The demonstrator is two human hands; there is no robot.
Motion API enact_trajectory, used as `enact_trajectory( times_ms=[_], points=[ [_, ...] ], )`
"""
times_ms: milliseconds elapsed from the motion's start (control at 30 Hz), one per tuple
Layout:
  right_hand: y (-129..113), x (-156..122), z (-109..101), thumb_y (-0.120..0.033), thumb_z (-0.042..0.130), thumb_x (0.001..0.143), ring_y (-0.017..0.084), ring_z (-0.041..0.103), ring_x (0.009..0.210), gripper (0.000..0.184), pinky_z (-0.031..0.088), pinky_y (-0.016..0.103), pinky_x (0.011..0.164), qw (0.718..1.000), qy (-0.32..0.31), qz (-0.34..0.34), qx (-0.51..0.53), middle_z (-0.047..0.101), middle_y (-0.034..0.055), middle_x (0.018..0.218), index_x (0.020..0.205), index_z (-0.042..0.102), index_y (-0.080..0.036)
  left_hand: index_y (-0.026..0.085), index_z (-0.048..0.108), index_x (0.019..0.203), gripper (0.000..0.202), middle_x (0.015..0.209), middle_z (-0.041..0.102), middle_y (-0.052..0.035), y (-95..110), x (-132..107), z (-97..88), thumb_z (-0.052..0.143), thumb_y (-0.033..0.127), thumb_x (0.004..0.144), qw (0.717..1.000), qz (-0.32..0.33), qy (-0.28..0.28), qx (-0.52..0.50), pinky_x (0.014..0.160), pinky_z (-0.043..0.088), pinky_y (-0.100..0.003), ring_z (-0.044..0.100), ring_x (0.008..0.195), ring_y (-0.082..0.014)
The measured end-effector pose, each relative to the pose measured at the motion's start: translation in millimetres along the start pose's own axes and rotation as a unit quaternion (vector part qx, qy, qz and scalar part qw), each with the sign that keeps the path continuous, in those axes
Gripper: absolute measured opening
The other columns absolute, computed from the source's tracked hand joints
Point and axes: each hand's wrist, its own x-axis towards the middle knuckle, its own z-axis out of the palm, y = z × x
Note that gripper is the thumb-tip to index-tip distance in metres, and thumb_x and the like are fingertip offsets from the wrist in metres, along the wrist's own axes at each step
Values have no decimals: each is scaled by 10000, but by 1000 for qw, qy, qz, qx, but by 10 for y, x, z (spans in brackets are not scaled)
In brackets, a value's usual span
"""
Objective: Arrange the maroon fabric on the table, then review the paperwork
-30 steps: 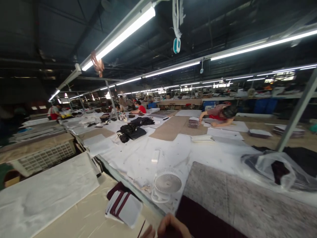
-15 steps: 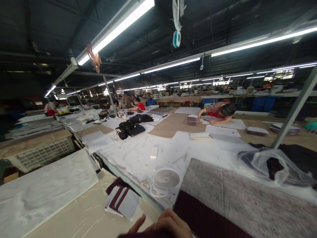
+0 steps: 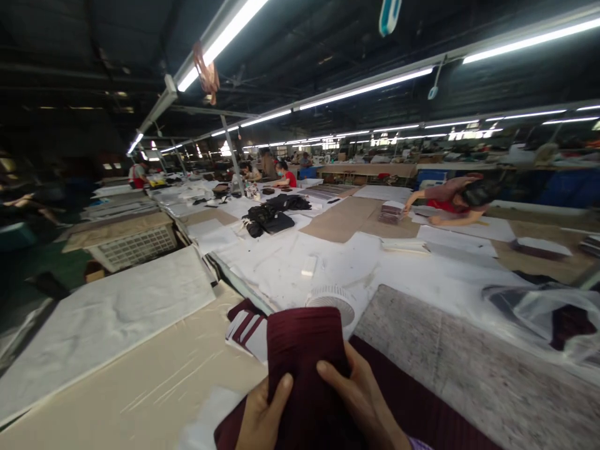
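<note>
A maroon ribbed fabric piece (image 3: 304,356) stands up in front of me at the bottom centre. My left hand (image 3: 262,419) grips its lower left edge, thumb on the cloth. My right hand (image 3: 360,400) holds its right side, fingers pressed on the front. Behind the cloth lies a small stack of maroon and white pieces (image 3: 246,328) on the cream table top (image 3: 140,387). A small white fan (image 3: 335,301) sits just beyond, partly hidden by the fabric.
A grey felt pad (image 3: 469,362) with dark maroon cloth (image 3: 422,406) lies to my right. A clear plastic bag (image 3: 548,309) is at far right. Black garments (image 3: 269,215) lie mid-table. A person in red (image 3: 450,200) leans over the far table; other workers sit further back.
The maroon fabric has come up into view, held in both hands. Earlier only fingertips showed at the bottom edge. The camera has tilted down and turned a little left.
</note>
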Motion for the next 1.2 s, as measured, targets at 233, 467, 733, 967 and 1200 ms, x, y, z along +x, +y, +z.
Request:
enact_trajectory(
  times_ms=[233,467,733,967,1200],
  points=[
    [27,139,17,-429,701,772,254,642,974,441,498,403,908,999,15,3,-33,701,84,1059,1114,616,-163,134,728,946,407,932,755,-108,32,37,43,873,327,619,971,-99,-62,-209,917,531,-364,702,953,-279],
    [158,203,-136,-421,696,792,229,621,1007,467,508,386,885,974,129,-143,-122,663,85,1164,1199,582,-222,118,715,923,336,926,758,-109,53,123,-37,860,256,653,953,-121,-50,-274,937,525,-361,710,936,-269],
    [-77,175,-172,-350,667,850,158,606,913,393,519,283,815,929,20,-245,-276,665,20,1170,1232,587,-302,124,728,958,346,939,758,-115,23,96,-136,850,270,670,961,-103,-63,-247,905,534,-352,708,937,-270],
    [-22,190,-194,-469,686,812,159,570,796,457,505,278,716,942,10,-195,-273,672,16,1008,1231,615,-301,121,734,950,345,943,755,-117,44,80,-206,847,293,673,964,-97,-85,-234,881,535,-339,705,934,-272],
    [-14,192,-200,-484,700,792,158,560,782,467,486,298,737,958,-7,-153,-242,686,15,1030,1216,623,-302,131,731,922,352,905,755,-111,15,81,-264,867,288,638,967,-99,-67,-227,824,547,-335,712,864,-263]
  ],
)
